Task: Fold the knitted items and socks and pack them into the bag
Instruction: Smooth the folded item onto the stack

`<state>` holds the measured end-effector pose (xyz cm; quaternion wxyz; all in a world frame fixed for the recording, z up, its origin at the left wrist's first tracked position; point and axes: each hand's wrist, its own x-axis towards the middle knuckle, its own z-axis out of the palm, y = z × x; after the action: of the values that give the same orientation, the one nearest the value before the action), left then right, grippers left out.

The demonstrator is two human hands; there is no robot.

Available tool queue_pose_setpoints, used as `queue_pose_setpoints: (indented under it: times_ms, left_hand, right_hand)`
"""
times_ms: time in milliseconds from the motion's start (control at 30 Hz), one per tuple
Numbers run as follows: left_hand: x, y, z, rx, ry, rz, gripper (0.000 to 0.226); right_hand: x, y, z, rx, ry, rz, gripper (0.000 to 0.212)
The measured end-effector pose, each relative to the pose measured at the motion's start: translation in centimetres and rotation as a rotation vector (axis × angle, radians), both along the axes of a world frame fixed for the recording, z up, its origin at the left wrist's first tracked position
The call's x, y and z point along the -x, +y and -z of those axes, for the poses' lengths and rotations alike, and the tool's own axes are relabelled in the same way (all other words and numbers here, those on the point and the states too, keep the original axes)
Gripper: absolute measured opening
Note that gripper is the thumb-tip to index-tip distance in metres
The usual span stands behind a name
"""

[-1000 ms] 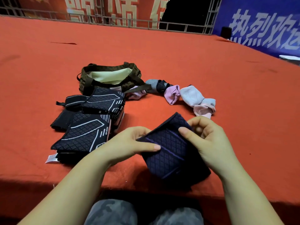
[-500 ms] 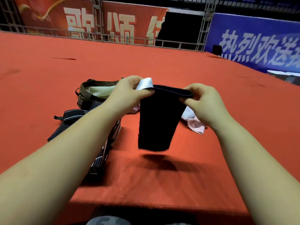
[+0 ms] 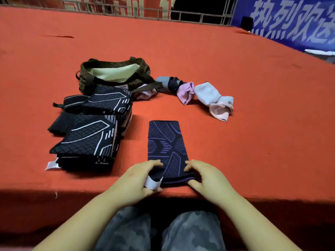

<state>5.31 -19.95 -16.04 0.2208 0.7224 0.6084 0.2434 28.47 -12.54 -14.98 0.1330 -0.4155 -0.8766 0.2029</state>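
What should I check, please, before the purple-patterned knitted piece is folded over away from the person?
1. Knitted piece lies flat and full length on the red cloth: ok.
2. Left hand pinches the near left corner, by the white tag: ok.
3. Right hand grips the near right corner: ok.
4. Tag tucked inside so it will not stick out of the fold: not ok, it curls out at the corner.
5. Room ahead for the fold, with the stack of folded pieces and the socks lying apart from it: ok.
6. Bag open to receive it: ok; how much room is inside, cannot tell.
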Motion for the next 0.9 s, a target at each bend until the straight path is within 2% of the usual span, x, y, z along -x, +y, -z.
queue_pose_setpoints:
  times_ms: [67, 167, 233, 367, 533, 667, 800, 900]
  left_hand:
    - [0.2, 0.2, 0.1, -0.043, 0.025, -0.026, 0.056]
    - [0.4, 0.6, 0.1, -0.081, 0.033, -0.118, 0.029]
    - [0.2, 1.0, -0.2, -0.073, -0.029, -0.232, 0.016]
    - [-0.5, 2.9, -1.3, -0.081, -0.221, -0.468, 0.021]
    - [-0.8, 7.1, -2.2, -0.094, -0.387, -0.649, 0.012]
    - [-0.5, 10.0, -2.3, -0.086, -0.520, -0.775, 0.023]
    - [0.1, 12.3, -1.7, -0.091, -0.586, -0.848, 0.039]
    - [0.3, 13.5, -1.0, -0.106, -0.561, -0.905, 0.028]
  right_hand:
    - [0.2, 0.5, -0.2, -0.027, -0.011, -0.024, 0.034]
    - [0.5, 1.1, -0.5, 0.001, 0.028, 0.006, 0.024]
    - [0.7, 1.6, -0.8, 0.036, 0.073, 0.069, 0.017]
    - [2.0, 3.4, -1.3, 0.009, 0.193, 0.198, 0.009]
    - [4.3, 7.5, -1.6, 0.018, 0.266, 0.325, 0.030]
    - [6.4, 10.8, -1.4, 0.045, 0.278, 0.386, 0.025]
    - [7.9, 13.2, -0.7, 0.047, 0.252, 0.401, 0.019]
    - [8.6, 14.4, 0.0, 0.042, 0.235, 0.411, 0.020]
